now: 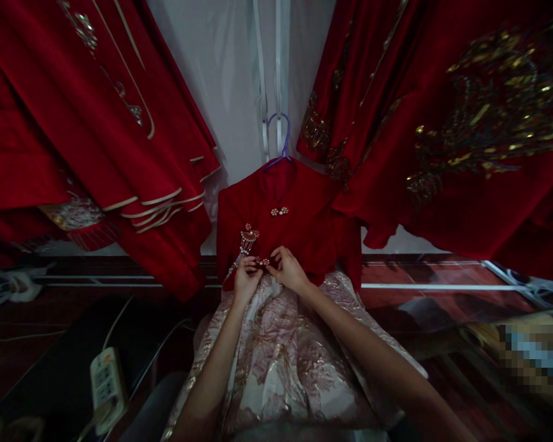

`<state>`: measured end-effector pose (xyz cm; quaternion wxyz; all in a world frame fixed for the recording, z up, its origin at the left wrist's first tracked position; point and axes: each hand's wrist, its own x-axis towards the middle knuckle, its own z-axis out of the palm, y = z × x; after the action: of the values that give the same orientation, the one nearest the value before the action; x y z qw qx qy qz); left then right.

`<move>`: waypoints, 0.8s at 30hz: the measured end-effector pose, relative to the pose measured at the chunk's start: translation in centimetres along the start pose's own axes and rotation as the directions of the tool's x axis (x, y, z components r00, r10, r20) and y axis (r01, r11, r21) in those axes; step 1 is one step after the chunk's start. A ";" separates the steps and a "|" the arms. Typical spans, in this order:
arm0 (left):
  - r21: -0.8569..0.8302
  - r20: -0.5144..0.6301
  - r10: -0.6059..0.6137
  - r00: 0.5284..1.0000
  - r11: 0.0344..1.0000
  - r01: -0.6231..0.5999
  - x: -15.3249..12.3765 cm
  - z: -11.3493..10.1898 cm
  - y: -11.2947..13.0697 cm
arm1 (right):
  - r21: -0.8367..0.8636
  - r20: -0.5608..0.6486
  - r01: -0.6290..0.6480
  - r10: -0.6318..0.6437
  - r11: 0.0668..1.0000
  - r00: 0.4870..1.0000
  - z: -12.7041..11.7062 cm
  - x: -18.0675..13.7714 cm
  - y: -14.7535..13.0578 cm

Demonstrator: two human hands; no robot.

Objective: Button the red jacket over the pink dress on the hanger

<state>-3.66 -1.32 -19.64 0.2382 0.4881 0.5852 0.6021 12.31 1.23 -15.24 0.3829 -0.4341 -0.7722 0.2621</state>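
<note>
A red jacket [304, 215] hangs in front of me on a purple hanger [286, 136]. One jewelled clasp [279, 211] sits below its collar, and a second jewelled clasp [263, 262] is at the lower front. My left hand [246, 281] pinches the jacket at the left end of the lower clasp. At the other end, my right hand [289, 270] has its fingers closed on the jacket front. A beaded tassel ornament [248, 239] dangles just above my left hand. Beneath the jacket spreads a pale brocade skirt [276, 344] with pinkish patterns. My fingertips partly hide the lower clasp.
Red garments with pale trim [166, 199] hang on the left, and red garments with gold sequins [483, 116] on the right. A white rack bar [437, 286] runs low behind the skirt. A power strip [107, 387] with a cord lies on a dark surface at lower left.
</note>
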 end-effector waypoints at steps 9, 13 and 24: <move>0.197 0.017 0.178 0.984 0.964 -0.177 -1.7 0.5 1.2 | 0.155 0.076 -0.066 0.054 0.986 0.996 -2.8 -2.4 1.8; 0.191 0.060 0.190 0.980 0.961 -0.198 -1.8 0.5 1.1 | 0.349 0.207 -0.077 0.003 0.934 0.978 -0.9 -2.4 1.4; 0.077 -0.020 0.162 0.987 0.984 -0.160 -2.3 0.5 0.9 | 0.537 0.241 -0.153 0.023 0.830 0.970 0.2 -2.6 1.9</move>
<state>-2.06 -3.20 -19.60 0.1625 0.5345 0.5692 0.6033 13.89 -0.12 -17.75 0.3894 -0.3081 -0.6810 0.5382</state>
